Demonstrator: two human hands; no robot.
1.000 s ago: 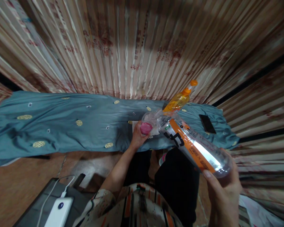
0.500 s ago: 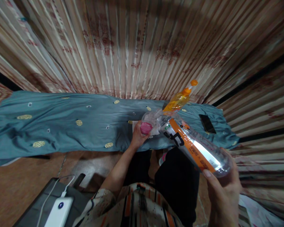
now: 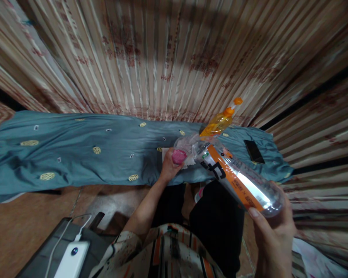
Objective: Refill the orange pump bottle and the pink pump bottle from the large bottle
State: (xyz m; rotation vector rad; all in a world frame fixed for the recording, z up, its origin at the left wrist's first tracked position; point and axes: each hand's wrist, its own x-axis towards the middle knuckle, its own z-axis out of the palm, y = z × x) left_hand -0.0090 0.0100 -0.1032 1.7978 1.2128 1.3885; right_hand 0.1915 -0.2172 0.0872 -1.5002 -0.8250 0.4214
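Observation:
My left hand [image 3: 168,168] is closed round a clear plastic cup [image 3: 179,156] that shows a round pink patch at its near end. In my right hand [image 3: 275,231] is the base of a large clear bottle [image 3: 234,175] with an orange and silver label. The bottle slants down to the left, its neck at the cup's mouth; clear plastic overlaps there, so I cannot tell whether they touch. Any flow between them cannot be made out. Beneath the cup lies a white paper [image 3: 190,161], partly hidden.
A pump bottle of yellow-orange liquid [image 3: 217,124] stands behind the large bottle on the teal patterned cloth [image 3: 75,154]. Towards the right end lies a black phone [image 3: 253,151]. A white power bank [image 3: 72,258] with a cable rests at lower left. Pleated curtains [image 3: 150,58] hang behind.

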